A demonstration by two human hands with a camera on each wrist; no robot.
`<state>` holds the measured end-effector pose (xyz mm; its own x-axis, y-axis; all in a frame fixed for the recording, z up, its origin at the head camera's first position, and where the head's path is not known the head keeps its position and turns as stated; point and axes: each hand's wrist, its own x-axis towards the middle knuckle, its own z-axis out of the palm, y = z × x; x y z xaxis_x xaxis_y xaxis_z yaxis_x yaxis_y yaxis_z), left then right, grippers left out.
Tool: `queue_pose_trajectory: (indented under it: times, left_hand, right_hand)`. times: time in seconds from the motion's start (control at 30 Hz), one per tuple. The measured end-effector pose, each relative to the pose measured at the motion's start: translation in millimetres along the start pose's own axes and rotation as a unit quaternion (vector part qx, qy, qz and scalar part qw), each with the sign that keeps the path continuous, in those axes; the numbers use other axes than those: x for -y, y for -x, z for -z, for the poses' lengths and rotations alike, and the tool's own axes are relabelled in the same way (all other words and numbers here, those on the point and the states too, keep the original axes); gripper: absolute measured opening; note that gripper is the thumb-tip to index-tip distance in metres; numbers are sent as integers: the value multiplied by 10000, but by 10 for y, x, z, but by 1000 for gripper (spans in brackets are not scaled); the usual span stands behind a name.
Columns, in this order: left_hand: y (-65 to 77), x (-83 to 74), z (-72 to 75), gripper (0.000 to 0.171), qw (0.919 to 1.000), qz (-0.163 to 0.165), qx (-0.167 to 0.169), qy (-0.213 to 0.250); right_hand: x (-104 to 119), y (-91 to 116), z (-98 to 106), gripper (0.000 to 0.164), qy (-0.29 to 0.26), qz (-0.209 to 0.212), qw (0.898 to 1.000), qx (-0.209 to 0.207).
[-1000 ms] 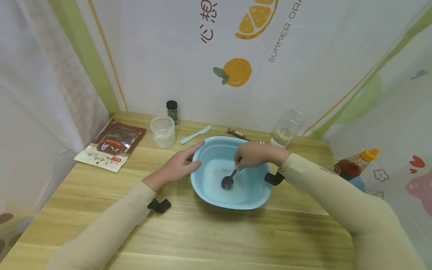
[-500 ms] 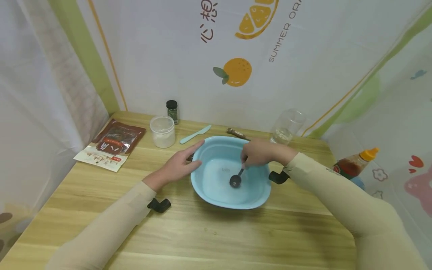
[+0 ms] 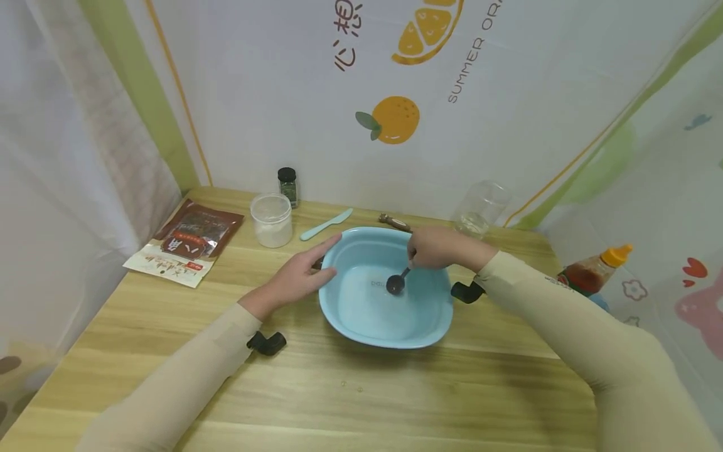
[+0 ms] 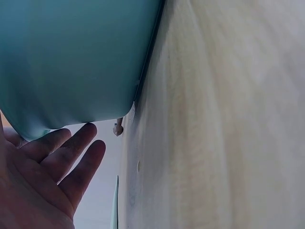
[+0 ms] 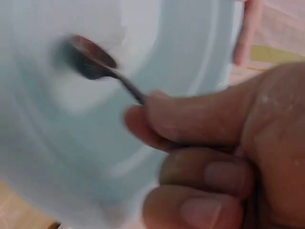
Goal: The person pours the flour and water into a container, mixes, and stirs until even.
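Note:
A light blue basin (image 3: 361,320) with rounded corners stands on the wooden table. My left hand (image 3: 296,276) holds its left rim, thumb over the edge and the other fingers (image 4: 82,179) reaching along the outer wall in the left wrist view. In my right hand (image 3: 433,247), thumb and forefinger pinch the thin handle of a dark measuring spoon (image 3: 395,284). Its deep round bowl is inside the basin, over the pale floor with small embossed lettering. In the right wrist view, the spoon's bowl (image 5: 90,59) is blurred, with a reddish tint inside.
Behind the basin are a tub of white powder (image 3: 272,226), a herb jar (image 3: 287,187), a pale green knife (image 3: 327,225) and a brown handle (image 3: 394,221). A brown packet (image 3: 194,238) lies left. A clear glass (image 3: 477,216) and a yellow-capped sauce bottle (image 3: 590,273) stand right.
My right hand has moved the spoon right, then toward the back of the basin. My left hand keeps its place on the rim.

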<state>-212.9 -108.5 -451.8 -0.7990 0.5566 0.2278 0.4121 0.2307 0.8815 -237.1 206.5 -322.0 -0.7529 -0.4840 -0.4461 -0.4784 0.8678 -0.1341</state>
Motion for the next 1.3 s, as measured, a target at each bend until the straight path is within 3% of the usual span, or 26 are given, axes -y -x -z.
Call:
queue_pose_trajectory:
  times: [0.13, 0.23, 0.4, 0.47, 0.6, 0.73, 0.8, 0.9, 1.0, 1.13, 1.2, 1.3]
  left_hand:
    - [-21, -15, 3, 74, 10000, -14, -5, -38]
    - [-20, -19, -1, 74, 10000, -21, -10, -60]
    - [-15, -25, -16, 74, 10000, -17, -9, -34]
    - [-20, -27, -21, 74, 10000, -2, 2, -11]
    - [-29, -22, -20, 74, 10000, 44, 25, 15]
    - [-23, -12, -11, 73, 10000, 36, 2, 12]
    - [-15, -11, -9, 74, 10000, 21, -11, 4]
    - [1, -3, -9, 74, 10000, -8, -29, -22]
    - [14, 16, -13, 74, 10000, -10, -49, -9]
    - [11, 20, -12, 74, 10000, 9, -34, -21]
    - [1, 17, -8, 74, 10000, 5, -11, -36]
    - [-11, 16, 0, 74, 10000, -25, 14, -78]
  right_hand:
    - [59, 22, -35, 22, -202, 489, 9981, 315]
    - [126, -30, -95, 19, -380, 744, 9962, 234]
    - [87, -85, -121, 21, -165, 434, 9978, -473]
    - [22, -54, -91, 21, -7, 241, 9981, -560]
    - [-72, 54, -26, 18, 183, 207, 9996, -63]
    - [-11, 74, -50, 16, 51, 664, 9963, 539]
    - [57, 33, -97, 17, -150, 894, 9940, 612]
    - [162, -62, -157, 17, -294, 1084, 9931, 333]
    - [213, -134, -162, 19, -311, 901, 9953, -166]
    - [164, -114, -94, 21, -30, 216, 9978, -624]
    - [111, -61, -50, 24, 247, -88, 9979, -595]
    - [68, 41, 21, 27, 549, -198, 9981, -217]
